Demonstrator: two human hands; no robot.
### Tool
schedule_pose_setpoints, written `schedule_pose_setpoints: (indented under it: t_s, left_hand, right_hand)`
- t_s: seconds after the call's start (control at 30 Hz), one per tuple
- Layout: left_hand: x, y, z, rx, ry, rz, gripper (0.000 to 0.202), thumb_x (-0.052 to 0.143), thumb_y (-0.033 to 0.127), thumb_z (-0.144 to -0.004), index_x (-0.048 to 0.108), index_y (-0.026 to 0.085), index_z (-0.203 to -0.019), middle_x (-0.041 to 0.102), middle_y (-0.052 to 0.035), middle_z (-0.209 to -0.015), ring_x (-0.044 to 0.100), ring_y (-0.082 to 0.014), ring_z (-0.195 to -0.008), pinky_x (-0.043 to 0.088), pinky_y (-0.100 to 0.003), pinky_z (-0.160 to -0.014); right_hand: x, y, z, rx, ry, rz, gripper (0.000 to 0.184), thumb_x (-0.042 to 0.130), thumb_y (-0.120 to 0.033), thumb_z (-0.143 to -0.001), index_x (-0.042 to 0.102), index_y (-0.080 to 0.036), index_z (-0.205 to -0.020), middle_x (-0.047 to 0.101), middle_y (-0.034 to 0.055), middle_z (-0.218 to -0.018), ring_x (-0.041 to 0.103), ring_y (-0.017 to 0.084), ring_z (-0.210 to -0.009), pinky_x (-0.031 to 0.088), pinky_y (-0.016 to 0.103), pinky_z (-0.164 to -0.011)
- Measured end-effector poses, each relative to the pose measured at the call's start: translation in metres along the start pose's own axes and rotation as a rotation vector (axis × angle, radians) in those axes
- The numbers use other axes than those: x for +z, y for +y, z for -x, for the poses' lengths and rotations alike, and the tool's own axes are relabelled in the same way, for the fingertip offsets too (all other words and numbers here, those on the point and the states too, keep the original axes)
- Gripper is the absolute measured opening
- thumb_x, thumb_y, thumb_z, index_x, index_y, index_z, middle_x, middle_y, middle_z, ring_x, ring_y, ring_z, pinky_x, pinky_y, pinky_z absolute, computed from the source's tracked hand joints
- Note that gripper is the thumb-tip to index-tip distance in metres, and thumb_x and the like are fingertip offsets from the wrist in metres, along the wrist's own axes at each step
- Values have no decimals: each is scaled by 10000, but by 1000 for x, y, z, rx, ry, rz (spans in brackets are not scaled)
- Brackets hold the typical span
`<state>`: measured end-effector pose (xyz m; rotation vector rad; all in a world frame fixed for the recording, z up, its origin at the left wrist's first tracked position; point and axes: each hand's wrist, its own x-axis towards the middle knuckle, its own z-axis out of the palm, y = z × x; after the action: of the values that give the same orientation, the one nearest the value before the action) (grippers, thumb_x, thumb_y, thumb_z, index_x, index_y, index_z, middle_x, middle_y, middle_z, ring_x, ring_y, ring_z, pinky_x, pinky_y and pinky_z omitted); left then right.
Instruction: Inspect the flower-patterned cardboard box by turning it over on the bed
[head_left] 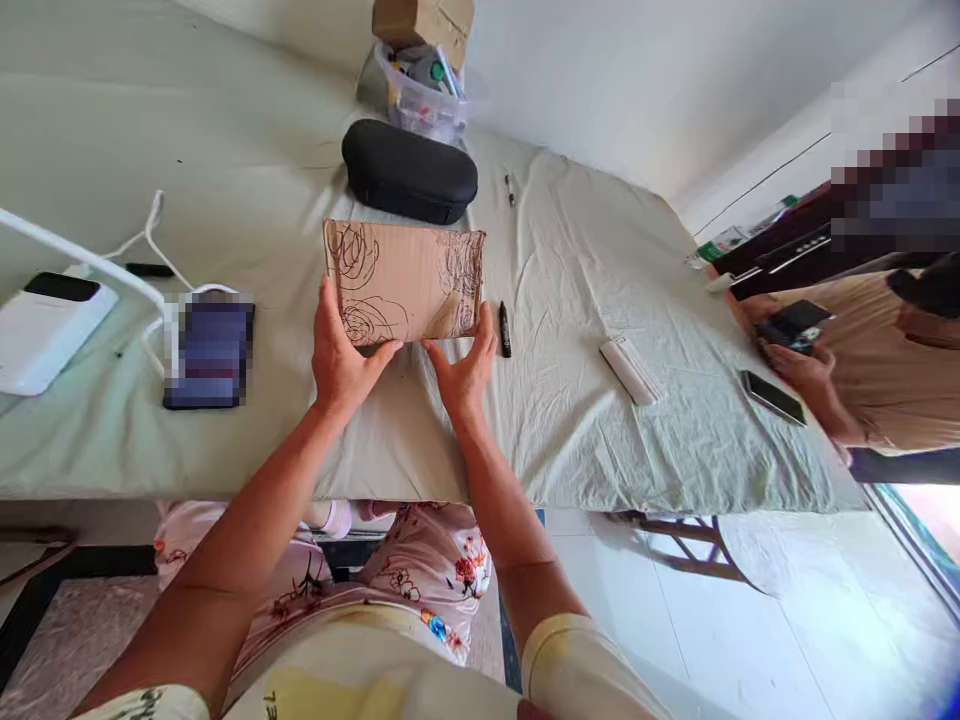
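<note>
Between my two hands is a flat piece of brown cardboard [409, 275], with black scribbled swirls in three of its corners. My left hand [339, 350] grips its left and near edge, thumb along the near side. At the right near corner, my right hand [465, 365] grips it the same way, the thumbs pointing toward each other. The fingertips beneath and behind the board are hidden. Just right of my right hand lies a black marker [505, 330] on the cloth. A black zip case [409, 170] sits right behind the board.
Left are a blurred phone [210, 350], a white device [49, 325] and a white cable [150, 225]. A clear tub [427, 105] stands at the back. Rightward lie a thin pen [510, 190], a white pack [631, 370] and a phone [774, 397]. A person [862, 370] holds a dark device.
</note>
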<state>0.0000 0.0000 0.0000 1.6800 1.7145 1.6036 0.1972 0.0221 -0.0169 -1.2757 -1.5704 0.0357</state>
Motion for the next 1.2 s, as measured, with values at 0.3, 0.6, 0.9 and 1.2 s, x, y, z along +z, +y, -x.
schedule_pose_setpoints:
  t_s: [0.3, 0.6, 0.9, 1.2]
  left_hand:
    - [-1, -11, -5, -40, -61, 61, 1287, 891, 483, -780, 30, 242, -1705, 161, -164, -1798, 188, -346, -1676, 227, -487, -1374]
    - [1, -20, -5, -115, -103, 50, 1176, 844, 255, -753, 100, 237, -1664, 278, -173, -1750, 345, -351, -1618, 315, -507, -1348]
    - [0, -15, -9, -196, -98, -35, 858, 756, 148, -774, 279, 210, -1485, 580, -181, -1516, 614, -338, -1398, 520, -500, -1196]
    - [1, -7, -12, -299, -115, -180, 627, 695, 93, -824, 387, 179, -1363, 663, -199, -1407, 679, -381, -1303, 561, -534, -1108]
  right_hand:
    - [-6, 15, -3, 119, -102, -169, 761, 609, -450, -1035, 214, -375, -1682, 572, 121, -1472, 616, 274, -1226, 532, 547, -1087]
    - [0, 32, -5, 133, -65, -192, 586, 528, -253, -987, 422, -323, -1560, 682, 87, -1200, 671, 222, -1014, 592, 444, -941]
    - [13, 55, -3, 237, -97, -196, 608, 502, -162, -843, 528, -287, -1438, 699, 57, -1072, 679, 231, -984, 571, 477, -991]
    - [25, 61, -2, 286, -125, -71, 455, 508, -160, -789, 579, -230, -1233, 647, 109, -1082, 605, 290, -1021, 545, 556, -1024]
